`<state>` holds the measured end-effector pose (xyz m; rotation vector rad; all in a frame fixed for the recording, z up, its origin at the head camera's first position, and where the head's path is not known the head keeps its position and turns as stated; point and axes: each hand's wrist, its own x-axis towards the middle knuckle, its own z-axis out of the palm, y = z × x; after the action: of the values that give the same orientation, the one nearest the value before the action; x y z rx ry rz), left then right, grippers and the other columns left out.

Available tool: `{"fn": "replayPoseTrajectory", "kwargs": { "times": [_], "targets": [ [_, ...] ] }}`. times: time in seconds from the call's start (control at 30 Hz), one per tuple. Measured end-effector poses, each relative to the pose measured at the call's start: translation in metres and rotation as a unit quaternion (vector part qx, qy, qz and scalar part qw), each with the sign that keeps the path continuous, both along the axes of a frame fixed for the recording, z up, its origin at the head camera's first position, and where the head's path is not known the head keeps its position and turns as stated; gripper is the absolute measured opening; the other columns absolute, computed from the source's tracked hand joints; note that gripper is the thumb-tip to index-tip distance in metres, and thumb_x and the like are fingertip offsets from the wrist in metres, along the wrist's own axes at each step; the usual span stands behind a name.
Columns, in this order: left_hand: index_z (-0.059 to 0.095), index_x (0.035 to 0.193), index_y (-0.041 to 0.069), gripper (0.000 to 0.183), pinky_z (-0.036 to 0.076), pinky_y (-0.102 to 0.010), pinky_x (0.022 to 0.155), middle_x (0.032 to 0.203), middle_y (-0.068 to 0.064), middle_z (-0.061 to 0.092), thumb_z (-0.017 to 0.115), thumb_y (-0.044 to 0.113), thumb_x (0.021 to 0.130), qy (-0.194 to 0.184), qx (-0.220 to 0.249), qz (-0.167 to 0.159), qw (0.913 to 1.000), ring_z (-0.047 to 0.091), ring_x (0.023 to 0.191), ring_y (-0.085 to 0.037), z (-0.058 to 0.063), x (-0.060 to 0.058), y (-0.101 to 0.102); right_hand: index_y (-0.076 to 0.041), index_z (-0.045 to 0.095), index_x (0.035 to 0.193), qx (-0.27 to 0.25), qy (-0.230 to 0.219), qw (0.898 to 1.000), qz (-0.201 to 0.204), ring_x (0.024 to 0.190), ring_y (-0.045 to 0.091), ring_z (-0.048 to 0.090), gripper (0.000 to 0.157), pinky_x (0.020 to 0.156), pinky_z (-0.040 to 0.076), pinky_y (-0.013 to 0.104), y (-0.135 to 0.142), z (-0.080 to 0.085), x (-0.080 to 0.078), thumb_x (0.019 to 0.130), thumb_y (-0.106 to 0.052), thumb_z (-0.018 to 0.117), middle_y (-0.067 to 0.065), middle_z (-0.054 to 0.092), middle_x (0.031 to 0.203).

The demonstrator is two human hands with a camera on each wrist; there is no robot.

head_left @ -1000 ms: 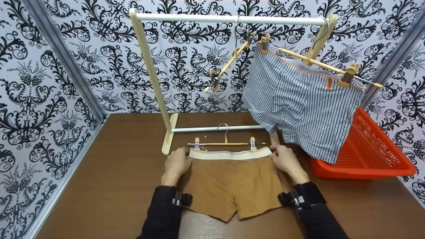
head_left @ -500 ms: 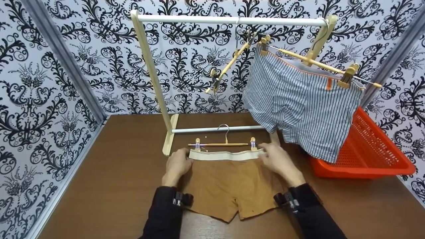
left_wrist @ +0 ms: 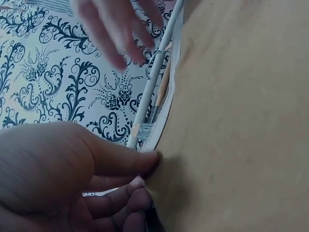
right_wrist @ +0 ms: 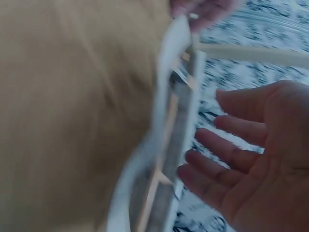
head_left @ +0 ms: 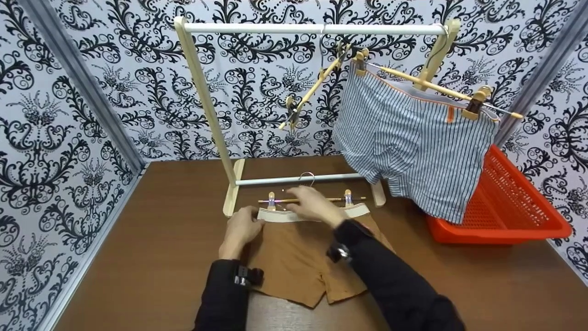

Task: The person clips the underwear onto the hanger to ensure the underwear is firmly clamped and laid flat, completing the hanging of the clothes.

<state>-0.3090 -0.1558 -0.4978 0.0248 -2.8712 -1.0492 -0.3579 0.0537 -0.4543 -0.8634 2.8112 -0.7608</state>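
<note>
Brown shorts with a cream elastic waistband lie spread flat on the table. My left hand pinches the left end of the waistband between thumb and fingers, seen close up in the left wrist view. Just behind the waistband lies a wooden clip hanger, its metal hook toward the rack and a clip near each end. My right hand hovers over the middle of the hanger, hiding part of it. In the right wrist view its fingers are spread and hold nothing.
A wooden rack with a white top rail stands behind. From it hang a bare clip hanger and a hanger with striped shorts. An orange-red plastic basket sits at the right, partly behind the striped shorts.
My right hand has let go of the waistband's right end and swung left over the hanger. The left hand stays at the left end of the waistband.
</note>
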Motion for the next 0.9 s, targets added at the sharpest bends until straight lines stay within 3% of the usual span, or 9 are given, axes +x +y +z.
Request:
{"fn": "replayPoseTrajectory", "kwargs": {
  "times": [0.2, 0.43, 0.63, 0.9],
  "targets": [
    [0.07, 0.113, -0.004, 0.031, 0.05, -0.054, 0.091, 0.108, -0.02, 0.069, 0.071, 0.018, 0.092, 0.035, -0.013, 0.009, 0.9993, 0.065, 0.105, -0.041, -0.001, -0.001, 0.006, 0.009, 0.05, 0.141, 0.01, 0.057, 0.998, 0.007, 0.127, 0.039, 0.055, 0.054, 0.11, 0.042, 0.048, -0.033, -0.022, -0.016, 0.096, -0.013, 0.068, 0.027, 0.057, 0.137],
    [0.07, 0.112, 0.001, 0.025, 0.051, -0.056, 0.087, 0.11, -0.019, 0.067, 0.072, 0.018, 0.093, 0.023, -0.037, 0.042, 0.9982, 0.064, 0.106, -0.042, -0.002, 0.0, 0.009, 0.009, 0.055, 0.131, 0.031, 0.106, 0.994, 0.012, 0.106, 0.04, 0.065, 0.046, 0.094, 0.052, 0.049, -0.049, -0.036, -0.016, 0.091, -0.012, 0.069, 0.025, 0.066, 0.114],
    [0.071, 0.108, 0.001, 0.021, 0.051, -0.055, 0.085, 0.103, -0.016, 0.068, 0.072, 0.015, 0.092, 0.027, -0.028, 0.039, 0.9985, 0.065, 0.102, -0.039, -0.003, 0.0, 0.008, 0.008, 0.052, 0.138, 0.017, 0.09, 0.996, -0.007, 0.114, 0.042, 0.062, 0.055, 0.101, 0.049, 0.049, -0.051, -0.037, -0.015, 0.091, -0.013, 0.07, 0.027, 0.064, 0.123],
    [0.071, 0.107, 0.001, 0.02, 0.052, -0.052, 0.08, 0.095, -0.011, 0.068, 0.071, 0.014, 0.091, 0.028, -0.011, 0.037, 0.9989, 0.066, 0.092, -0.034, -0.003, 0.0, 0.008, 0.003, 0.06, 0.125, -0.005, 0.078, 0.997, -0.019, 0.104, 0.038, 0.065, 0.039, 0.092, 0.052, 0.048, -0.051, -0.037, -0.017, 0.09, -0.01, 0.072, 0.019, 0.067, 0.108]
  ]
}}
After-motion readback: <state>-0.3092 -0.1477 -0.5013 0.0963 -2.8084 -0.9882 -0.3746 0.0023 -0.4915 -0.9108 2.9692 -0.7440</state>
